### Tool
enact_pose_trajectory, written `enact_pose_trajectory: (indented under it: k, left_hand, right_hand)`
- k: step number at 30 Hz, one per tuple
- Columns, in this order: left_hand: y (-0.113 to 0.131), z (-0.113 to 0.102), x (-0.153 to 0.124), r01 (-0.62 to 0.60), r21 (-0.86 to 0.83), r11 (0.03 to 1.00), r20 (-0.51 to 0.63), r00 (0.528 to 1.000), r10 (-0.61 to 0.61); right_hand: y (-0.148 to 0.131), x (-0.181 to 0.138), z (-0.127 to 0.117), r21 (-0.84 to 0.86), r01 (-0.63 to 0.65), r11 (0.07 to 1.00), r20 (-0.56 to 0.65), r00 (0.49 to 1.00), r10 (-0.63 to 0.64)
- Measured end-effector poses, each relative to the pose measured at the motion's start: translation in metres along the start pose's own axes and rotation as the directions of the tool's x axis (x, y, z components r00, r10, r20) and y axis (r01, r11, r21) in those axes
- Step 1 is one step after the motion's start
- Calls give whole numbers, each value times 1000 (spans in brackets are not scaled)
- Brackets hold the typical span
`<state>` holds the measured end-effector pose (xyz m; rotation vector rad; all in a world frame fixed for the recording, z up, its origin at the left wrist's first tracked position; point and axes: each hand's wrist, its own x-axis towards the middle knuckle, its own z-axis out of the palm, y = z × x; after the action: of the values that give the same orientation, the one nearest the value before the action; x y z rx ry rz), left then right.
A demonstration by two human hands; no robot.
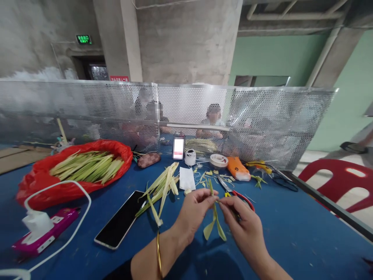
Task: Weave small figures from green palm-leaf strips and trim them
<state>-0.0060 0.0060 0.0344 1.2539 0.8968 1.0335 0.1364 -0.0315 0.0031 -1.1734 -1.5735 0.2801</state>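
My left hand (192,212) and my right hand (243,225) meet above the blue table (291,233), both pinched on a green leaf strip (215,217). The strip sticks up between the fingertips, and its two ends hang down in a loop below them. A gold bangle (159,254) circles my left wrist. Just behind my right hand lie red-handled scissors (243,197). A loose bundle of pale leaf strips (161,186) lies to the left of my left hand.
A red bag of green leaf strips (84,165) sits far left. Near it are a black phone (122,219), a pink power bank with white charger (43,229), thread spools (190,157), an orange tool (238,169) and a red chair (340,182). People sit behind the perforated metal screen (262,116).
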Motion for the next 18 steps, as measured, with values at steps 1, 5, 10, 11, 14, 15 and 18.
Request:
enact_pose_trajectory:
  k: [1, 5, 10, 11, 14, 15, 18]
  left_hand:
    - [0, 0, 0, -40, 32, 999, -25, 999, 41]
    - [2, 1, 1, -136, 111, 985, -82, 986, 145]
    - [0, 1, 1, -103, 119, 988, -111, 987, 117]
    - [-1, 1, 1, -90, 111, 990, -117, 988, 103]
    - [-4, -1, 4, -39, 114, 993, -114, 992, 52]
    - [-5, -3, 5, -31, 150, 988, -101, 994, 46]
    - [-7, -10, 10, -99, 378, 921, -43, 991, 124]
  right_hand:
    - [1, 0, 1, 12, -24, 1000, 20, 1000, 24]
    - [3, 0, 5, 55, -167, 984, 94, 982, 161]
    - [3, 3, 7, 60, -245, 968, 138, 962, 235]
    - [3, 5, 6, 81, -254, 964, 157, 958, 240]
    - [3, 8, 4, 215, -372, 903, 298, 906, 302]
    - [2, 8, 4, 280, -453, 847, 360, 867, 345]
    - [0, 9, 4, 464, -680, 568, 489, 731, 476]
